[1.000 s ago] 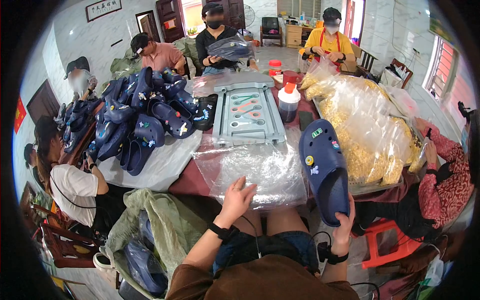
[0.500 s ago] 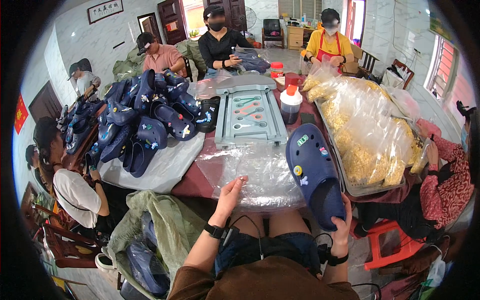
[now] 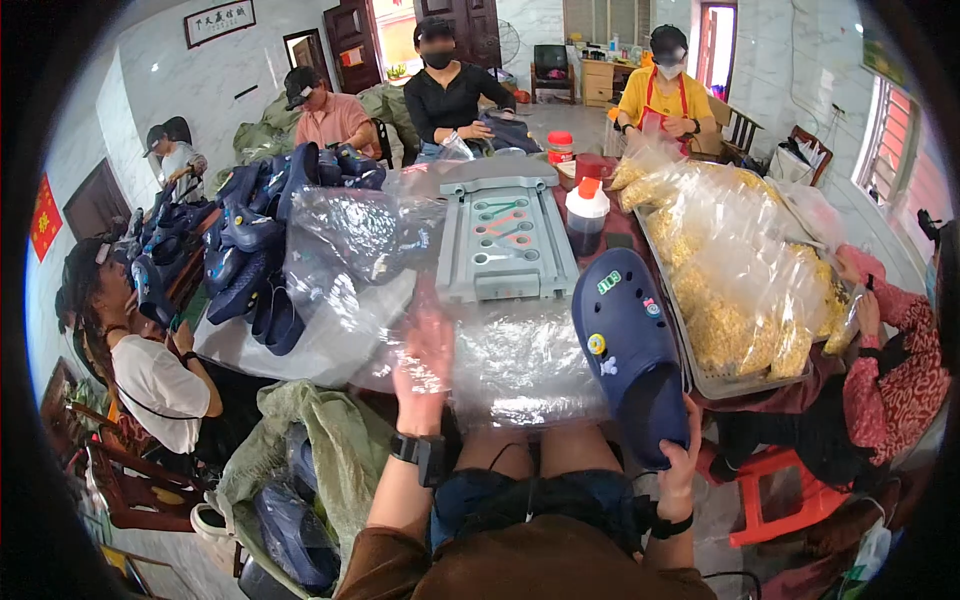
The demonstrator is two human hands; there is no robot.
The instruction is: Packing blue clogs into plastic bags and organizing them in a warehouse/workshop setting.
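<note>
My right hand (image 3: 680, 440) grips the heel end of a navy blue clog (image 3: 630, 360), held upright with its toe pointing away. Small coloured charms sit on the clog's upper. My left hand (image 3: 424, 360) is covered by a clear plastic bag (image 3: 360, 235), raised and spread to the left. Through the shiny film its fingers look stretched out, though blurred. More clear plastic bags (image 3: 525, 365) lie flat at the table's near edge, between my hands. Beyond them stands a grey plastic tray (image 3: 508, 285) with green, red and grey marks.
A heap of navy clogs (image 3: 240, 280) covers the table's left. At right stands a tray (image 3: 700, 383) of yellow-filled bags. A bottle (image 3: 586, 215) with a red cap is beside the grey tray. A green sack (image 3: 350, 440) holds wrapped clogs below left. Several people sit around.
My left hand has moved left and forward, and a clear plastic bag now rises over it, hiding part of the clog heap. My right hand keeps the clog nearly where it was.
</note>
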